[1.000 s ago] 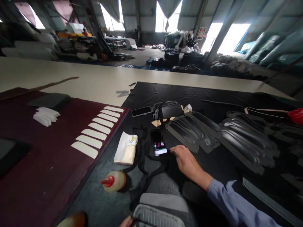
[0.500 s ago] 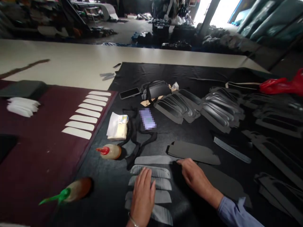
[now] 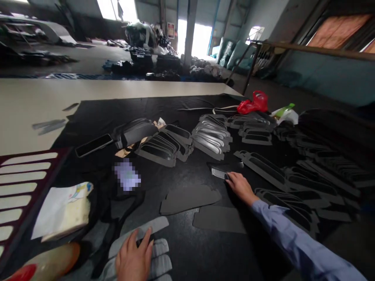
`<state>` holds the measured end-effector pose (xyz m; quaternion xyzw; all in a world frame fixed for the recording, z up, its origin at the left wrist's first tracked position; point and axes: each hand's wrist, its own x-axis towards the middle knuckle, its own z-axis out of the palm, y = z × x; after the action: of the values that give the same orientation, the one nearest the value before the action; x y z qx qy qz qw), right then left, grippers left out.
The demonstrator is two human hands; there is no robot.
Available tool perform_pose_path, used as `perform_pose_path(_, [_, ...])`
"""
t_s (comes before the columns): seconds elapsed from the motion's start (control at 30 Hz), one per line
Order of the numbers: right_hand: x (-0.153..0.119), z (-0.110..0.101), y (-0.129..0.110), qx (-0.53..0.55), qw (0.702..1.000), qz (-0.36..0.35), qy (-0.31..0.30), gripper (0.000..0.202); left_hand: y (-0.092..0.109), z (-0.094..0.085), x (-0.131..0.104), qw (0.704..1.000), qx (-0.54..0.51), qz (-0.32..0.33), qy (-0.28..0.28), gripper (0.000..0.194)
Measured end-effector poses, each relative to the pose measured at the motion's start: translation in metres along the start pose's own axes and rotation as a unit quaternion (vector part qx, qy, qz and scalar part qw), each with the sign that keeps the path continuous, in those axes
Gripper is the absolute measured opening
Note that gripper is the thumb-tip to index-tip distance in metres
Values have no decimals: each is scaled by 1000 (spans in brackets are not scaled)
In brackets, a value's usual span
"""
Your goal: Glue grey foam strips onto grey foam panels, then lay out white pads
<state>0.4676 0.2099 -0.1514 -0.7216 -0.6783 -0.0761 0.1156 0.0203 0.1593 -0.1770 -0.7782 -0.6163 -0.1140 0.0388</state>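
Observation:
My left hand (image 3: 134,255) lies with fingers spread on a pale grey curved strip (image 3: 158,225), the topmost in a row of similar strips (image 3: 161,262) at the bottom of the view. Farther right, my right hand (image 3: 240,187) has its fingers pinched at the right end of another short grey strip (image 3: 218,173) on the black sheet. Something small and dark shows at those fingertips; I cannot make out what it is. Between the hands lie two flat dark grey pieces, one (image 3: 190,200) behind the other (image 3: 219,219).
Stacks of dark outlined pieces (image 3: 212,136) cover the back and right. At left are a tissue pack (image 3: 66,210), a red-capped bottle (image 3: 52,259), a phone (image 3: 93,145), a blurred purple item (image 3: 127,175) and white strips (image 3: 20,191). A red bag (image 3: 253,103) lies behind.
The view has swung right. My right hand has moved from the row of strips to the separate grey strip farther right. My left hand has shifted up the row to its topmost strip.

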Motion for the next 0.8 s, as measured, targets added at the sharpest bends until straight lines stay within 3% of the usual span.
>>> perform_pose_path(0.3, [18, 3, 26, -13, 996, -55, -72, 21, -23, 10, 3, 998, -29, 20, -55, 46])
perform_pose_path(0.5, [21, -8, 41, 23, 994, -69, -83, 31, -7, -5, 4, 997, -66, 8, 38, 45])
perform_pose_path(0.6, [24, -14, 46, 66, 996, -40, -53, 39, -4, -10, 4, 996, -75, 13, 46, 41])
perform_pose_path(0.7, [25, -25, 35, 128, 991, 5, -40, 44, -6, -10, 4, 998, -60, 21, 8, 38])
perform_pose_path(0.8, [17, -47, 1, 198, 979, 18, -49, 46, -5, -11, 1, 999, -42, 10, -24, 37])
